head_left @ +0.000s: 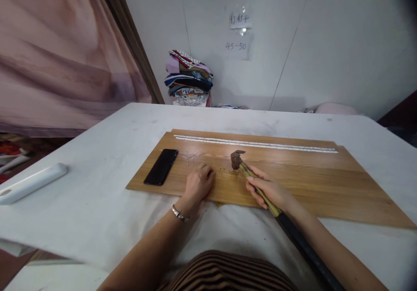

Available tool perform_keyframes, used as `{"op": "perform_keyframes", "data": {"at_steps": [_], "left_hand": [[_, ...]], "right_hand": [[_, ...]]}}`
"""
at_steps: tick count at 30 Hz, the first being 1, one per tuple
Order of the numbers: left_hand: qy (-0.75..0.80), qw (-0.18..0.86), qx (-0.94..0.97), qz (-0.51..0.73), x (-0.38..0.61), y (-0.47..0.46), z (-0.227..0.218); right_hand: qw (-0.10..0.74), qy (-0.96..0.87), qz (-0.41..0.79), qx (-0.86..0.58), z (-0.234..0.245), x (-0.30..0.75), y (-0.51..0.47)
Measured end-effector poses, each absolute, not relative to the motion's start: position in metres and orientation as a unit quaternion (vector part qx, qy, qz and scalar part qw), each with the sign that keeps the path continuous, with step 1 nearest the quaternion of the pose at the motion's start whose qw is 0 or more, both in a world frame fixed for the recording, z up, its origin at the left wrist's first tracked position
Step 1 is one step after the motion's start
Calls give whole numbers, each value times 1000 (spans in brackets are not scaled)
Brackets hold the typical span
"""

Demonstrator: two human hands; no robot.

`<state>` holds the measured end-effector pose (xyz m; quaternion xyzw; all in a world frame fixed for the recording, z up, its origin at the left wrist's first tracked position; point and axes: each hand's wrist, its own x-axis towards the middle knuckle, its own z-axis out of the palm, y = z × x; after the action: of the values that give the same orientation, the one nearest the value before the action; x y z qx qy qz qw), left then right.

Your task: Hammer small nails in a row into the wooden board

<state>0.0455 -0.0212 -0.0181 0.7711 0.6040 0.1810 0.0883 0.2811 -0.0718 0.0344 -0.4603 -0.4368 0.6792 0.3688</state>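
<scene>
A long wooden board [293, 178] lies on a white-covered table [97, 186]. My right hand [269, 191] is wrapped round the shaft of a claw hammer [237, 158], close below its head, which rests on the board beside a row of small nails driven into the wood. My left hand [198, 182] sits on the board just left of those nails, fingers curled under in a loose fist; whether it holds anything is hidden. A few loose nails [190, 156] lie beyond my left hand. A metal strip [257, 143] runs along the board's far edge.
A black phone [161, 166] lies on the board's left end. A white plastic bar [31, 182] rests near the table's left edge. Folded fabrics [189, 78] are stacked against the wall, under taped paper notes [239, 32]. A pink curtain hangs at left.
</scene>
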Motion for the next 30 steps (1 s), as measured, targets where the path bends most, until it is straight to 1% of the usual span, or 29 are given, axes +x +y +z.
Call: {"op": "perform_keyframes", "data": {"at_steps": [4, 12, 20, 27, 30], "left_hand": [[601, 85, 773, 186, 45, -21, -18], [605, 79, 771, 182, 46, -22, -19], [606, 93, 770, 176, 45, -21, -17], [605, 86, 772, 175, 45, -22, -17], [608, 86, 769, 175, 46, -22, -18]], "right_hand": [[357, -429, 684, -470, 34, 282, -70], [389, -446, 670, -449, 41, 283, -76], [362, -431, 682, -467, 34, 280, -72], [392, -438, 671, -453, 41, 281, -76], [390, -435, 670, -458, 40, 280, -75]]}}
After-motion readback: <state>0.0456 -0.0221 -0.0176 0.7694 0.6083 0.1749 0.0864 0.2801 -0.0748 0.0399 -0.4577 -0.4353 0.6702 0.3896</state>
